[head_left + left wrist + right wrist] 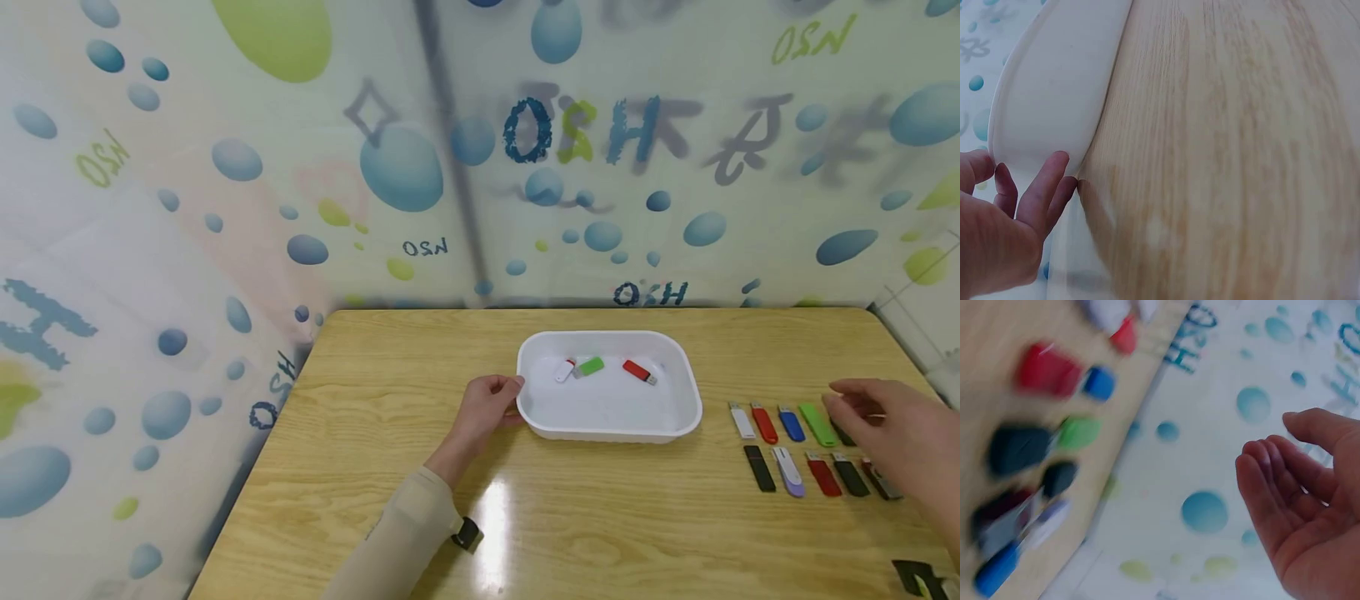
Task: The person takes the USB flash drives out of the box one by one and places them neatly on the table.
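Note:
A white plastic tray holds a white-and-red USB stick, a green one and a red one. At its left end, my left hand pinches the rim with thumb and index finger; in the left wrist view, the other fingers lie against the outer wall. My right hand hovers over the right end of two rows of USB sticks, partly hiding some. Seen in the right wrist view, its fingers are loosely bent, with nothing held.
Left to right, the back row shows a white stick, a red one, a blue one and a bright green one. Several more, mostly dark, lie in front. The wooden table meets a patterned curtain behind.

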Demonstrator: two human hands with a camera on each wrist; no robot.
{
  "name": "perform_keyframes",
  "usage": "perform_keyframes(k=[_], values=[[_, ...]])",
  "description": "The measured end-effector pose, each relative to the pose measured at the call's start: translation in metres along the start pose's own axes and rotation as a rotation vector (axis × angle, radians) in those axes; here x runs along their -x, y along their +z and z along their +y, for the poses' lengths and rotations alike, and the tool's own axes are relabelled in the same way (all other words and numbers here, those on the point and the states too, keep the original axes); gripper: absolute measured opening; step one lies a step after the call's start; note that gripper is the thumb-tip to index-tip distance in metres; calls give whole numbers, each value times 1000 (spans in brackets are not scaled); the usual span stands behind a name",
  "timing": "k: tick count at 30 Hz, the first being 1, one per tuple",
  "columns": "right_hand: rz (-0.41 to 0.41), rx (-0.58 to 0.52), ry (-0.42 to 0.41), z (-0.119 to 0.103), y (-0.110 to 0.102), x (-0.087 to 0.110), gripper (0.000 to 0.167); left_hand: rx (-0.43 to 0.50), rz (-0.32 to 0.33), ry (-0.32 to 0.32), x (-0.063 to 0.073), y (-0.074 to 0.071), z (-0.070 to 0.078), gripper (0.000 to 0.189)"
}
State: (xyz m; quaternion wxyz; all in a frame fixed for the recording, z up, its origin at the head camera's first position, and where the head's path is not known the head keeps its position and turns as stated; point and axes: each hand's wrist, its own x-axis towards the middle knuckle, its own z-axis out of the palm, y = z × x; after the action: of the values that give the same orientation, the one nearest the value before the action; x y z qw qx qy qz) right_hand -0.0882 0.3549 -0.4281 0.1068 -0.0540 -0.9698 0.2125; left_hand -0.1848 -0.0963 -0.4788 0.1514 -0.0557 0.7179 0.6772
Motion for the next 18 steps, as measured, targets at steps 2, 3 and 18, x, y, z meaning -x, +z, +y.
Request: perform_keyframes(k=[2, 3, 18], values=[[-23, 25, -52, -15, 0, -5, 34, -1, 1, -7, 1, 0, 1, 37], [-34, 29, -74, -21, 1, -8, 35, -1, 0, -7, 1, 0, 1, 37], [-173, -39, -287, -102, 40, -40, 32, -6, -2, 12, 2, -1, 1, 38]])
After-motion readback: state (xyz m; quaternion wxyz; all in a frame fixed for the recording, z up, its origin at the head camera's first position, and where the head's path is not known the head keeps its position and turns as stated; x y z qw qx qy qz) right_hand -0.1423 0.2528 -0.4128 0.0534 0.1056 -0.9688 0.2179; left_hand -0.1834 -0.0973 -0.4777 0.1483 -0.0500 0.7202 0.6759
